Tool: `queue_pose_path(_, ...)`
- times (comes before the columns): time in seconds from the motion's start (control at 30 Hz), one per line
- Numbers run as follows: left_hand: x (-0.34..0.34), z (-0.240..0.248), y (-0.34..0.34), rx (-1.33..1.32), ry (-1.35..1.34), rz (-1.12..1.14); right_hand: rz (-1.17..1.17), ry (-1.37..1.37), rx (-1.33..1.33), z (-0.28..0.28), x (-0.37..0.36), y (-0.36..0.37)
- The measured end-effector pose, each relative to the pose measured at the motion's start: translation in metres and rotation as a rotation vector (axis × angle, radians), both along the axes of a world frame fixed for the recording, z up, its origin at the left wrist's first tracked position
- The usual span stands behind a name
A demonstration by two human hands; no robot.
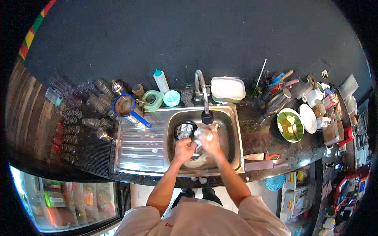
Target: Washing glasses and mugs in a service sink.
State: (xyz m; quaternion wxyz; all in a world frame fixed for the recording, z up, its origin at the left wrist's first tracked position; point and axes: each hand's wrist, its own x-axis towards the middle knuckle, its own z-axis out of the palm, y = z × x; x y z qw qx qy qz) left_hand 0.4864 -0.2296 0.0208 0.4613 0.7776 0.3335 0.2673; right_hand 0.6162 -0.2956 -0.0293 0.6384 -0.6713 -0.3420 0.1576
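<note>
Over the steel sink basin (232, 147), both my hands are close together on a small shiny, see-through or metallic piece (198, 146) whose kind I cannot make out. My left hand (184, 151) is closed around its near left side. Smeared by motion, my right hand (211, 143) is curled at its upper right, with whitish foam or a pale pad by the fingers. A dark round bowl or pan (181, 126) with suds sits in the basin's far left part. The black spray head (207, 117) of the coiled faucet hangs just beyond my right hand.
Left of the basin lies a ribbed drainboard (139, 145), with a blue-rimmed strainer (124, 105) at its far corner and several glasses (94, 102) beyond. A white tub (228, 89) stands behind the faucet. At right are a knife (254, 157) and a bowl of leftovers (290, 125).
</note>
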Motion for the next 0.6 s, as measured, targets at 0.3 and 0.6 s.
queue_pose_path(0.3,0.024,-0.020,-0.015,-0.830,-0.461,0.677,-0.225,-0.086,0.102,0.048,-0.039,-0.017)
queue_pose_path(0.6,0.024,-0.050,-0.014,-1.120,-0.646,0.489,0.311,-0.483,0.034,0.061,-0.024,-0.012)
